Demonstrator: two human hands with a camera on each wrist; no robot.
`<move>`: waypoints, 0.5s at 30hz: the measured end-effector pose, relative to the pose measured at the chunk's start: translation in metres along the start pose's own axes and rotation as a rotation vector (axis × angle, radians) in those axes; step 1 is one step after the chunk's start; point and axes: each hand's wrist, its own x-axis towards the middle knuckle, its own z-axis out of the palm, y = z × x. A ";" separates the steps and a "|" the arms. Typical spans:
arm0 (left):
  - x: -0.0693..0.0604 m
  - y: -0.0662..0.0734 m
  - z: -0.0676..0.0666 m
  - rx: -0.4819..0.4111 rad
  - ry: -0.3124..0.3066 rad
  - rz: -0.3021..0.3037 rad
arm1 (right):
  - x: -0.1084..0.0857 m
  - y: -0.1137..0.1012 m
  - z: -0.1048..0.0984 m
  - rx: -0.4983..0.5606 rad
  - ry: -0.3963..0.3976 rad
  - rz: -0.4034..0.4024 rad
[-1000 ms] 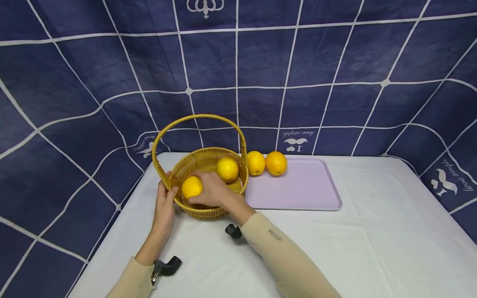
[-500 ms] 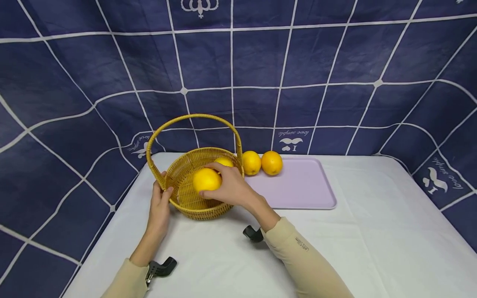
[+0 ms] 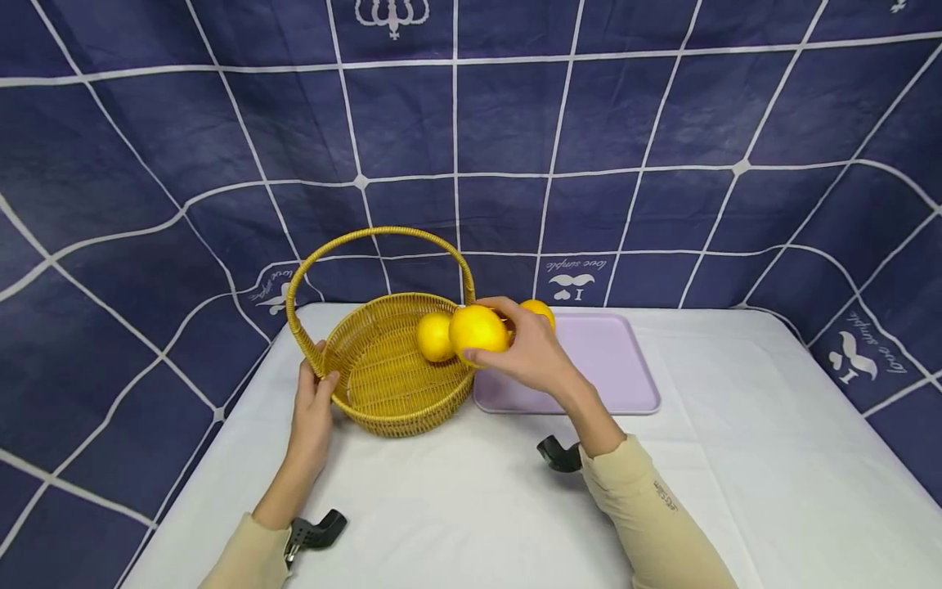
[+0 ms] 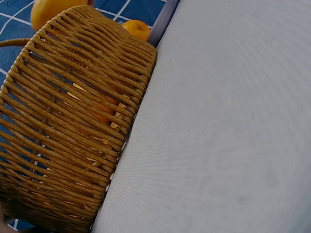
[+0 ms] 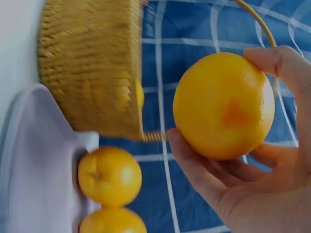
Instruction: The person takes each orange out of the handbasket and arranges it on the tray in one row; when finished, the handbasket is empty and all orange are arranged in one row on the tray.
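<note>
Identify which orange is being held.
The orange gripped by the right hand, near the right rim of the basket. No other is held: another orange lies inside the basket; two more oranges sit on the lilac tray.

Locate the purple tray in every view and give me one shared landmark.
Head: purple tray right of centre.
Left wrist: only a thin strip of it, top centre.
Right wrist: lower left.
Shared landmark: the woven basket, visible in all three.

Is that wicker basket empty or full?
Neither: in the head view, one orange sits inside the basket, most of its base bare. A second orange is out, in the right hand.
</note>
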 end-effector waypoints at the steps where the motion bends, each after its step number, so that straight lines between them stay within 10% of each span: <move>1: 0.000 0.000 0.000 -0.003 0.002 0.000 | 0.000 0.004 -0.005 0.009 0.017 0.007; 15: 0.000 -0.001 0.001 -0.018 -0.008 0.018 | 0.002 0.042 -0.052 -0.036 0.215 0.120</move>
